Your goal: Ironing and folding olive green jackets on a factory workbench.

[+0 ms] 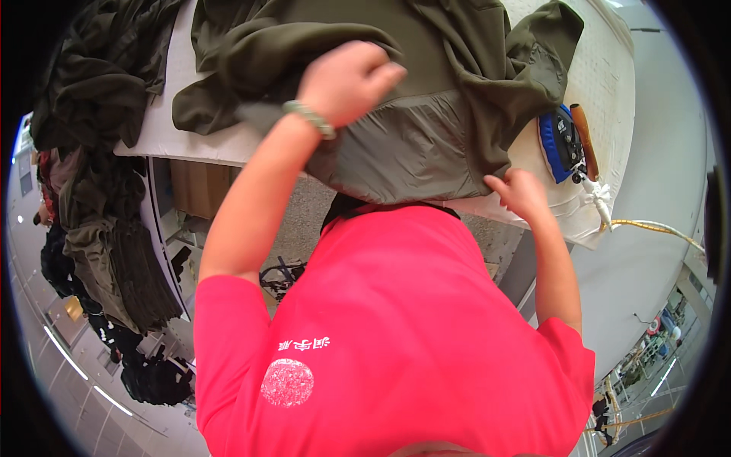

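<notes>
- Board (190,141): a white padded ironing surface that carries everything in hand; its near edge faces the person in the red shirt (396,335).
- Garment (426,84): an olive jacket spread across the board, its smooth grey-green lining panel hanging over the near edge. It looks light, limp and somewhat slick at the lining, so it would likely slide and crease freely; hems and seams seem the firmest places to take hold.
- Pile (99,228): more dark olive garments heaped and hanging at the board's left end.
- Left hand (346,80): fingers curled together, gripping a fold of the garment and raising it; a beaded bracelet (311,118) sits at the wrist.
- Right hand (516,190): at the lining's lower right edge, fingers pinching or pressing the hem; which one cannot be told.
- Iron (567,143): blue, brown handle, resting just right of the garment.
</notes>
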Action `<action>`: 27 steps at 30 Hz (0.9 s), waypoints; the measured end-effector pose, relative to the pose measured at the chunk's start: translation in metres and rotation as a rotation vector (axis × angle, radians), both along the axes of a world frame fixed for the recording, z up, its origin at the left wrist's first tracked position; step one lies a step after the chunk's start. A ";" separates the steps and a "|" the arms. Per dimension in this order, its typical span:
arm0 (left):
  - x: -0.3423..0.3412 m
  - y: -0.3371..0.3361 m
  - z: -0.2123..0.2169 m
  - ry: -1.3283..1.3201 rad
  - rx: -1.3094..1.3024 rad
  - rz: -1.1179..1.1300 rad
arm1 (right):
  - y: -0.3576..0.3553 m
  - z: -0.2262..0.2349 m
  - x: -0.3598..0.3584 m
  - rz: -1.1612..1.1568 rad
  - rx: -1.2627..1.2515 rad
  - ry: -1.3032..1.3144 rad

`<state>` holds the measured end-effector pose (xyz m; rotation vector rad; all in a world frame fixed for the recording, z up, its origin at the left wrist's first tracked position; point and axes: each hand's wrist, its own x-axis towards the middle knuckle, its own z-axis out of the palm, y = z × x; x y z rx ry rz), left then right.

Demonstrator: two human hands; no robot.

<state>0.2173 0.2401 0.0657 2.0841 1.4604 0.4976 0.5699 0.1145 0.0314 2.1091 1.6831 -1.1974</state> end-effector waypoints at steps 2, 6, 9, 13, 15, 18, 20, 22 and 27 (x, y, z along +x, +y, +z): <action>0.007 -0.013 -0.041 -0.059 -0.081 -0.114 | 0.006 0.006 0.018 -0.022 0.395 -0.056; -0.010 -0.049 -0.077 0.126 0.335 -0.007 | 0.025 0.009 0.073 0.105 1.107 -0.320; -0.016 -0.097 -0.063 0.348 0.384 0.040 | 0.028 -0.008 0.085 0.261 1.127 -0.792; -0.019 -0.133 -0.056 0.260 0.198 -0.026 | 0.038 -0.008 0.100 0.174 1.001 -0.711; -0.029 -0.128 -0.057 0.057 0.187 0.024 | 0.056 -0.002 0.104 0.052 0.818 -0.633; -0.048 -0.114 -0.048 -0.014 0.221 0.130 | 0.083 0.002 0.121 -0.205 0.446 -0.500; -0.058 -0.100 -0.041 0.061 0.301 0.269 | 0.097 -0.012 0.148 -0.298 0.256 -0.387; -0.053 -0.098 -0.045 0.083 0.323 0.210 | 0.098 -0.018 0.153 -0.330 0.169 -0.329; -0.044 -0.096 -0.066 0.336 0.358 0.087 | 0.093 -0.011 0.149 -0.176 0.313 -0.458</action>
